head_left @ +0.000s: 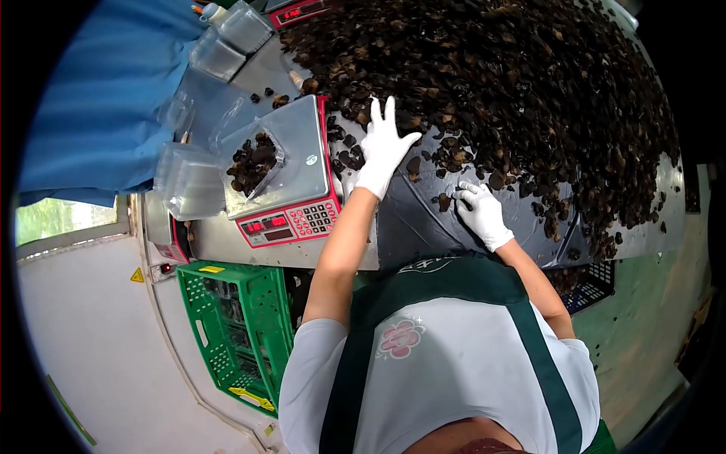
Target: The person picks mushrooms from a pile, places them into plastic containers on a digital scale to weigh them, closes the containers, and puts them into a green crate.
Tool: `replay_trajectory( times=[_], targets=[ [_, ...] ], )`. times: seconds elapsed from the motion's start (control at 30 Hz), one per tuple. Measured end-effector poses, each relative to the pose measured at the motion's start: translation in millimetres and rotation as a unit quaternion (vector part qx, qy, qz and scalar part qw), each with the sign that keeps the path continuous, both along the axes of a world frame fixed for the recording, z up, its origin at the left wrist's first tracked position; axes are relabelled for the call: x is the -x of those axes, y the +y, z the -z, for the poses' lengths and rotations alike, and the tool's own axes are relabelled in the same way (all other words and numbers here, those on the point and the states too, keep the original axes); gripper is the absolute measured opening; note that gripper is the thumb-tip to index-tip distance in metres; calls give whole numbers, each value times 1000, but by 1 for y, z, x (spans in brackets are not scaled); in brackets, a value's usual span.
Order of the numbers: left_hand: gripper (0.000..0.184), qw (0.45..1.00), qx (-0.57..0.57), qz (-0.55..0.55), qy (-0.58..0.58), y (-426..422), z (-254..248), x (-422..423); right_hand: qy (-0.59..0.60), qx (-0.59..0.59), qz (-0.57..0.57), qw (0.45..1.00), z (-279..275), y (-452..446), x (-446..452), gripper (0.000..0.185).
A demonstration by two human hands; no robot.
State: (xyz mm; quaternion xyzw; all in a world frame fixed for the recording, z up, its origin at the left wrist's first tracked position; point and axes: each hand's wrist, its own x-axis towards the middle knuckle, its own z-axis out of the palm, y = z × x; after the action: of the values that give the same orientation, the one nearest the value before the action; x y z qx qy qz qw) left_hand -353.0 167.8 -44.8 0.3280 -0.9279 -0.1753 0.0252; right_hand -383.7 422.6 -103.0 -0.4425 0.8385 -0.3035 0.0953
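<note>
My left hand (386, 151), in a white glove, is stretched out at the near edge of the heap of dark dried mushroom pieces (499, 83), which look like black fungus. Its fingers are spread and nothing shows in them. Lower and to the right, my gloved right hand (482, 216) rests low over the dark sheet (423, 219) with its fingers curled in; whatever they hold, if anything, is hidden. A few loose pieces lie beside it. Left of my left hand, a clear plastic tray (274, 170) partly filled with pieces sits on a red-framed digital scale (291, 144).
Stacked clear trays (189, 181) stand left of the scale, with more empty clear boxes (231, 38) at the back left. Another red scale (299, 13) is at the far edge. Below the table are a green crate (234, 325) and a dark crate (590, 287). A blue curtain (113, 98) hangs left.
</note>
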Motion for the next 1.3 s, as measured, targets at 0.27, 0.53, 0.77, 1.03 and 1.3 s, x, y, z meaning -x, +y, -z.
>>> replay_trajectory(
  times=[0.27, 0.53, 0.77, 1.03, 1.3],
  targets=[
    [46, 991, -70, 5, 111, -25, 41, 8, 46, -52, -101, 992, -29, -34, -23, 32],
    [26, 940, -152, -38, 302, 18, 32, -78, -130, 58, -52, 989, -16, -28, -8, 14],
    [38, 504, -769, -166, 357, 54, 18, -98, -348, 157, 81, 921, -50, -43, 12, 18],
    [47, 299, -828, -228, 415, 68, 17, -66, -114, 52, -116, 985, -90, -82, 7, 51],
    [44, 264, -838, -240, 412, 44, 25, -84, 70, -89, 26, 993, -46, -169, 93, 42]
  ],
)
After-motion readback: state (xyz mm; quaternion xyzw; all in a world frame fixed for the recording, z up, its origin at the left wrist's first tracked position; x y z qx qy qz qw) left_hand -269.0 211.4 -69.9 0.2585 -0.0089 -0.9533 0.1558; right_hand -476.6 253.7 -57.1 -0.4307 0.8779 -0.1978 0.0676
